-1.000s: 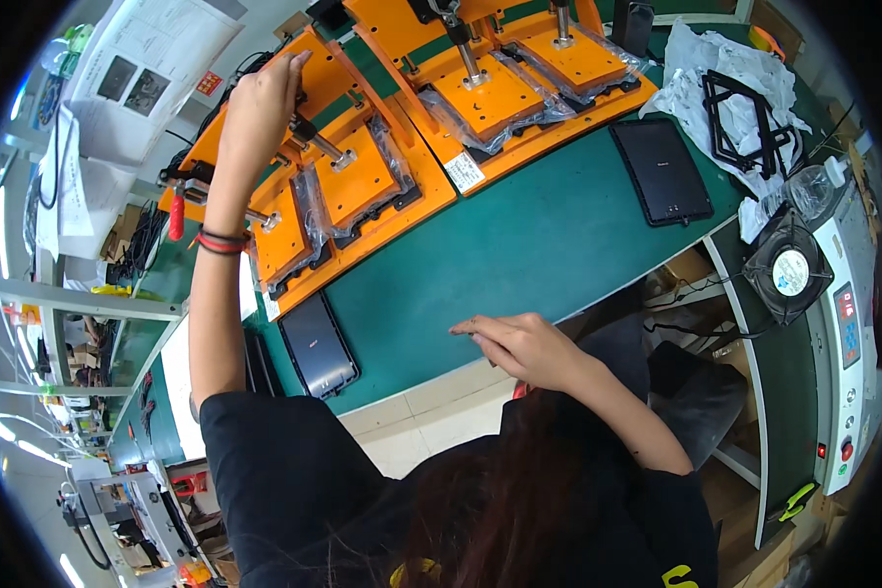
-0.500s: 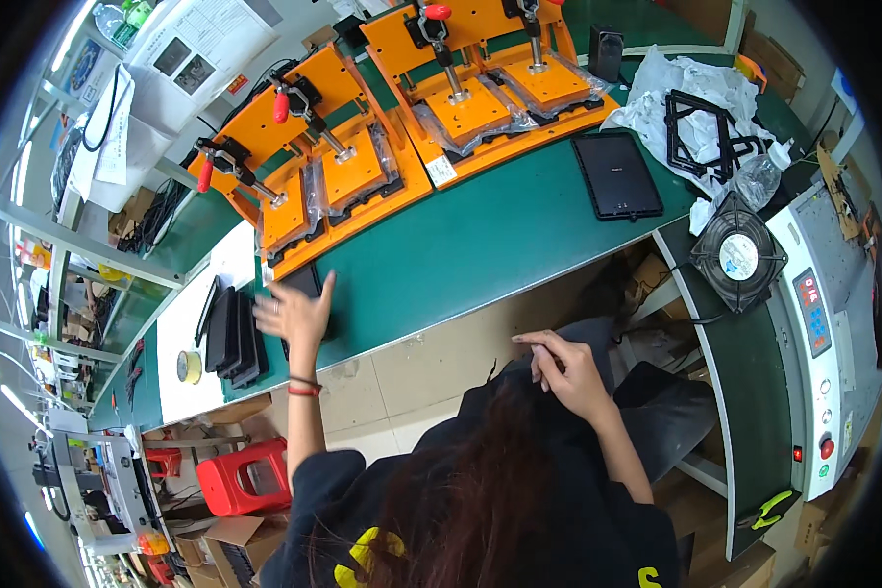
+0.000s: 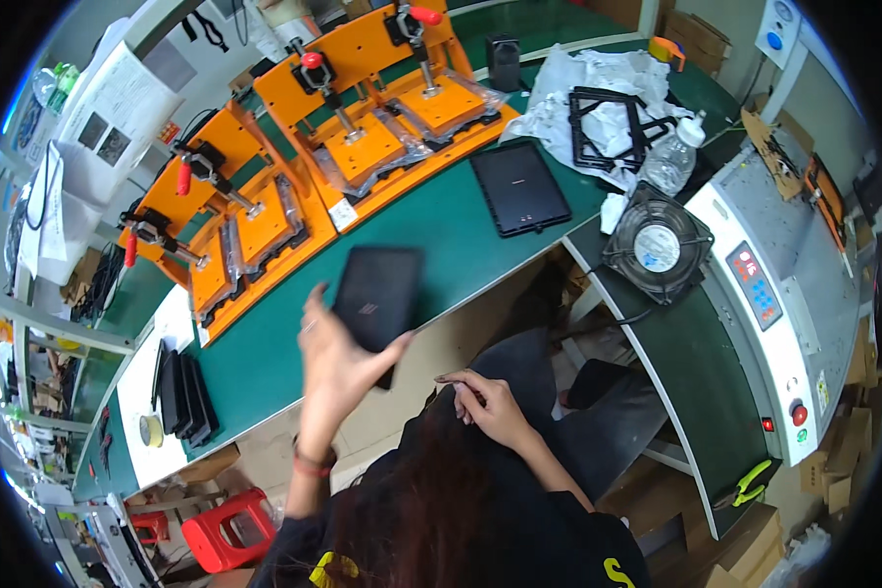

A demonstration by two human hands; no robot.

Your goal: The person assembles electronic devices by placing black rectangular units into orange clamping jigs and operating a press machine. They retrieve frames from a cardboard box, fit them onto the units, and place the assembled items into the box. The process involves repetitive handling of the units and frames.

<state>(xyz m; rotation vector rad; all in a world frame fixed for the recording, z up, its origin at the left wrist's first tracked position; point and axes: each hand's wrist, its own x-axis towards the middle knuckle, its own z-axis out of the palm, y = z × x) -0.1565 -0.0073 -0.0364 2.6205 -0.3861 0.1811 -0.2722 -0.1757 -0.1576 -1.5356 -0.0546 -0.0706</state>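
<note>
A black tablet-shaped panel (image 3: 375,296) is held up in the person's left hand (image 3: 335,365), above the near edge of a long green workbench (image 3: 441,230). The fingers of that hand are wrapped around the panel's lower end, with the thumb on its right side and the other fingers on its left edge, so the panel's flat dark face shows and tilts slightly to the right. The right hand (image 3: 485,404) holds nothing; it rests close to the person's body, below the bench edge, with the fingers loosely curled and partly open. A second black panel (image 3: 519,186) lies flat on the green surface, further right and well apart from the held one. Behind both, along the far side of the bench, stand orange clamping fixtures (image 3: 333,162) with red-knobbed levers, each holding plates wrapped in clear film. At the left end of the bench, a small stack of black panels (image 3: 184,394) stands on edge on a white mat, with a roll of tape (image 3: 150,429) just beside it. To the right are a black frame (image 3: 608,127) on white wrapping, a clear plastic bottle (image 3: 671,162), a round fan (image 3: 657,250), and a grey machine (image 3: 784,284) with a control panel. A red stool (image 3: 227,527) stands on the floor at lower left.
</note>
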